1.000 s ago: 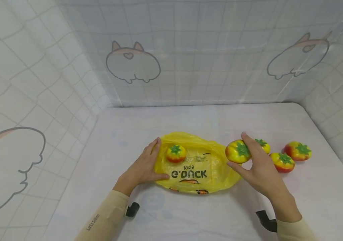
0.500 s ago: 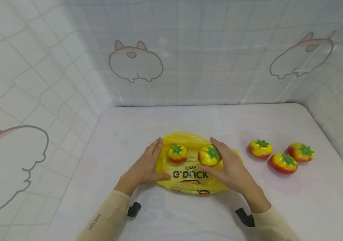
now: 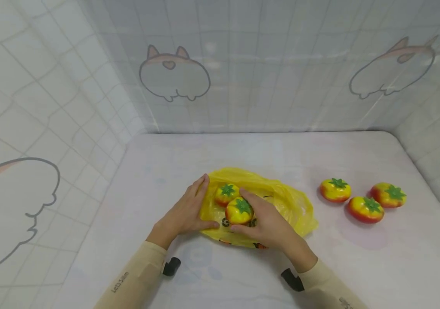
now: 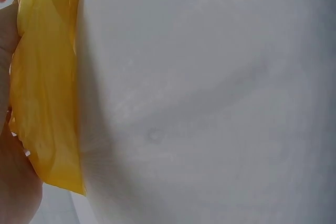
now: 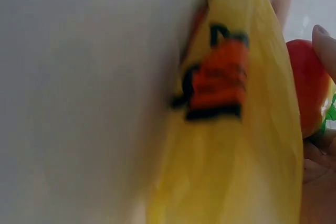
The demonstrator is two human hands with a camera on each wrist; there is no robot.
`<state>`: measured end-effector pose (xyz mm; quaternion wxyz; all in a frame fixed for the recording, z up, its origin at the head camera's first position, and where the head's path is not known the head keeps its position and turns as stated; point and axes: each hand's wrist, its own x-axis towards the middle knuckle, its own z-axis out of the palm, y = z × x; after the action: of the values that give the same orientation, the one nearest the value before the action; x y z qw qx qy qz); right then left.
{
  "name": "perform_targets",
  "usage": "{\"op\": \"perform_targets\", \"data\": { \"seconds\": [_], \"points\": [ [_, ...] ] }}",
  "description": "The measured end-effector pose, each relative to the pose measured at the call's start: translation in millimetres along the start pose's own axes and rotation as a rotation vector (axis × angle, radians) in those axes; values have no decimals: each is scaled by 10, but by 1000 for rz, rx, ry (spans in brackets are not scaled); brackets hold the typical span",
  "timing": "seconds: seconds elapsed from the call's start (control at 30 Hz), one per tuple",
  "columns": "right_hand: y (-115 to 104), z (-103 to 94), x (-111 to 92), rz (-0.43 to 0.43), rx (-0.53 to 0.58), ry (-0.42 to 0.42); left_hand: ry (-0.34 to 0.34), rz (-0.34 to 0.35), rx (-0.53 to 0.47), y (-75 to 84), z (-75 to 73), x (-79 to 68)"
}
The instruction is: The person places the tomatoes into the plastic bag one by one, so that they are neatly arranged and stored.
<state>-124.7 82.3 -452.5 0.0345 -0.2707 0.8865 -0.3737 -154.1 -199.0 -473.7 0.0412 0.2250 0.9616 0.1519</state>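
Note:
A yellow plastic bag [image 3: 289, 206] lies spread on the table, printed with dark letters. My left hand [image 3: 183, 210] rests at its left edge, fingers extended along the side and thumb spread over the plastic. In the left wrist view the bag [image 4: 47, 87] lies against that hand. My right hand [image 3: 268, 219] grips a red-and-yellow toy tomato [image 3: 237, 211] with a green leaf top, over the bag's left half. Another toy tomato [image 3: 224, 195] sits just behind it in the bag's opening. In the right wrist view the gripped tomato [image 5: 307, 87] shows beside the bag wall.
To the right on the white table [image 3: 212, 150] stand three more toy tomatoes: one at the left [image 3: 335, 190], one in front [image 3: 366, 210] and one farther right [image 3: 389, 195]. Sheets with a tile pattern [image 3: 262, 86] rise at the back and sides.
My right hand has carried the toy tomato leftward from beside the other three, over the bag, to next to the tomato there. The left hand has stayed at the bag's edge.

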Motion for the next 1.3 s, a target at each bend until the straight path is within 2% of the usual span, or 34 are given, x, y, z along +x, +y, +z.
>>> {"op": "perform_targets", "data": {
  "seconds": [0.17,0.47,0.73,1.1,1.3],
  "points": [
    [-31,134,7,-38,-27,-20,6,22,12,18,-15,19],
    [-31,215,-16,-126,-87,17,-3,15,16,30,-25,30],
    [6,272,-24,-117,-149,-58,-21,4,25,36,-15,34],
    [21,291,-35,-133,-176,-43,-20,8,26,29,-1,38],
    [18,216,-35,-117,-163,-39,-7,3,15,9,-6,13]
  ]
}}
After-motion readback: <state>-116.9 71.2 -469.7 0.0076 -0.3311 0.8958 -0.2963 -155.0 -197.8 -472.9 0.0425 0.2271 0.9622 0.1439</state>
